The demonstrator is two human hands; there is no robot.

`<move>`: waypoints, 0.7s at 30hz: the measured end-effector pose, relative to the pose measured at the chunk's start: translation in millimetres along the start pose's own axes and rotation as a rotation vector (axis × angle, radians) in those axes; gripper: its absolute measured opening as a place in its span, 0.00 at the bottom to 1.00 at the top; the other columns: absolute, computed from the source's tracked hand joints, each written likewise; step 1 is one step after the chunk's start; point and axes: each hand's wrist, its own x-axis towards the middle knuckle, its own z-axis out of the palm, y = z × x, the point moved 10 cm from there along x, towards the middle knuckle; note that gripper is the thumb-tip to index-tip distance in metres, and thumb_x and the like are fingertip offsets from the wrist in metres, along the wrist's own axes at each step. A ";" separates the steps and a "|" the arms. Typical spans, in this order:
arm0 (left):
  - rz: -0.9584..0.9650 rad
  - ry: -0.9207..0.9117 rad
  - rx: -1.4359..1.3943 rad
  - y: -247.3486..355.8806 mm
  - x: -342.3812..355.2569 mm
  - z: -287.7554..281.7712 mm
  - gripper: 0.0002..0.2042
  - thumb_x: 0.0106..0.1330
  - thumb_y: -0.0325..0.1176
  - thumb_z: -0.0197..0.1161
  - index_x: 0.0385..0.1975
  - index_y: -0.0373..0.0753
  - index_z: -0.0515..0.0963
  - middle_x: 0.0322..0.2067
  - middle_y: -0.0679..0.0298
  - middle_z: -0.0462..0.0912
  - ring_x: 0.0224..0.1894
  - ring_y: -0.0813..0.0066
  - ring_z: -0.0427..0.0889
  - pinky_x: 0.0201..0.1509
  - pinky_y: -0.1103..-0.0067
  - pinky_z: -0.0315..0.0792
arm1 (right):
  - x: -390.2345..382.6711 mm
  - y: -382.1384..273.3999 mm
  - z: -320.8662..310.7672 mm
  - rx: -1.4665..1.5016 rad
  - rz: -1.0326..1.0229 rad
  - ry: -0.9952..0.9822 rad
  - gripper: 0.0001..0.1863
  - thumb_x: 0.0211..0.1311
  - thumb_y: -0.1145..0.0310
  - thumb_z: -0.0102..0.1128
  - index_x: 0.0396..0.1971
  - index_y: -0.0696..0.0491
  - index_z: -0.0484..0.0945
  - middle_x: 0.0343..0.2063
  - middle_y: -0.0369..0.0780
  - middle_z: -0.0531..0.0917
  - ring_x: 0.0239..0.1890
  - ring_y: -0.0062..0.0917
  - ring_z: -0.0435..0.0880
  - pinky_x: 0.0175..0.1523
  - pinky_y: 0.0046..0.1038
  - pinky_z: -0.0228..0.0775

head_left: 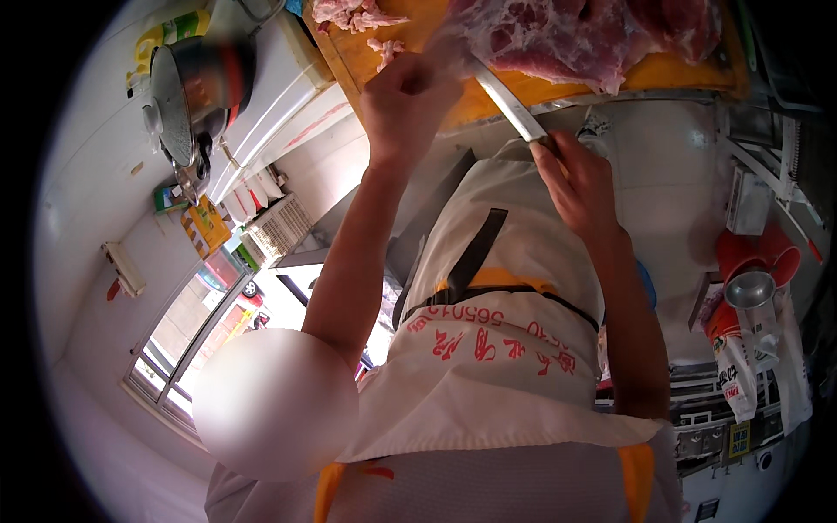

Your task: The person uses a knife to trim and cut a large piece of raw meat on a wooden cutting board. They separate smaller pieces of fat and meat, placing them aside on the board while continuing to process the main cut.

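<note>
Right hand (571,179) grips the handle of a long, narrow, steel-bladed knife (507,100); I see the left hand (410,96) curled near the blade's far end, its fingers blurred, so I cannot tell whether it holds anything. Beyond the knife, a raw, pink-red slab of meat with white fat (558,44) lies on an orange-brown cutting board (349,57). For clean slicing, I advise steadying the slab, positioning the left fingertips clear of the edge, and drawing the blade smoothly.
</note>
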 end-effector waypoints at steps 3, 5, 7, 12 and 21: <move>-0.001 -0.012 -0.025 -4.8 -2.0 -0.9 0.08 0.63 0.23 0.71 0.40 0.31 0.86 0.26 0.67 0.85 0.27 0.84 0.80 0.32 0.82 0.74 | 3.2 7.7 7.7 -0.068 -0.005 -0.037 0.11 0.80 0.63 0.66 0.38 0.54 0.78 0.25 0.45 0.83 0.28 0.47 0.84 0.33 0.42 0.74; -0.004 -0.006 -0.040 -9.7 -3.9 -1.5 0.07 0.63 0.23 0.71 0.40 0.31 0.86 0.26 0.67 0.85 0.27 0.84 0.80 0.32 0.82 0.73 | -5.5 15.8 11.8 -0.124 -0.018 -0.081 0.11 0.80 0.63 0.66 0.38 0.54 0.78 0.25 0.45 0.83 0.28 0.46 0.84 0.33 0.42 0.74; -0.116 0.001 -0.063 -24.6 -15.9 -11.5 0.08 0.65 0.23 0.72 0.42 0.31 0.86 0.28 0.65 0.86 0.28 0.81 0.82 0.34 0.81 0.75 | -24.8 14.2 8.6 -0.179 -0.061 -0.126 0.11 0.80 0.63 0.65 0.37 0.54 0.79 0.25 0.45 0.83 0.27 0.45 0.84 0.33 0.40 0.74; -0.324 -0.116 -0.380 -52.8 -39.9 -27.6 0.14 0.69 0.20 0.73 0.53 0.31 0.83 0.43 0.56 0.90 0.42 0.69 0.90 0.53 0.73 0.84 | -44.4 27.6 -15.9 -0.028 0.195 -0.015 0.11 0.81 0.63 0.65 0.38 0.55 0.81 0.22 0.41 0.81 0.23 0.29 0.79 0.33 0.32 0.73; -0.251 -0.352 -0.936 13.4 -61.4 -30.4 0.20 0.73 0.18 0.69 0.64 0.32 0.80 0.53 0.55 0.88 0.61 0.60 0.88 0.74 0.61 0.79 | -48.6 12.0 -23.5 0.132 0.310 0.012 0.10 0.81 0.64 0.65 0.40 0.56 0.82 0.20 0.32 0.76 0.22 0.13 0.72 0.30 0.26 0.67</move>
